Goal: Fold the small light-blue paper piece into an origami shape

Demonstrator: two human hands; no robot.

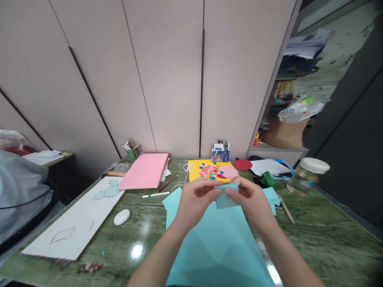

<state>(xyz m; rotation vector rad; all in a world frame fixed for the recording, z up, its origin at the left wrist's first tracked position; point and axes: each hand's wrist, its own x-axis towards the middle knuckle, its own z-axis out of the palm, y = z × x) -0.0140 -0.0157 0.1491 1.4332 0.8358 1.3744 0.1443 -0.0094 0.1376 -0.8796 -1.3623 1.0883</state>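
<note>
Both hands pinch a small piece of light blue paper (226, 200) and hold it up above the table. My left hand (196, 201) grips its upper left edge between thumb and fingers. At the upper right edge, my right hand (251, 195) does the same, the thumb pressed on the front. The paper looks folded, but its back is hidden. Beneath the hands lies a large light blue sheet (218, 251). Small light blue paper pieces (271, 196) lie to the right of my right hand. White-handled scissors (189, 168) rest beyond my left hand.
Yellow paper (194, 175) at the back bears several pink, blue and yellow balls (209, 170). A pink folder (146, 171), a drawing sheet (72, 223) and a white oval object (122, 217) lie left. On the right stand a lidded jar (307, 177) and a wooden stick (285, 207) lies nearby.
</note>
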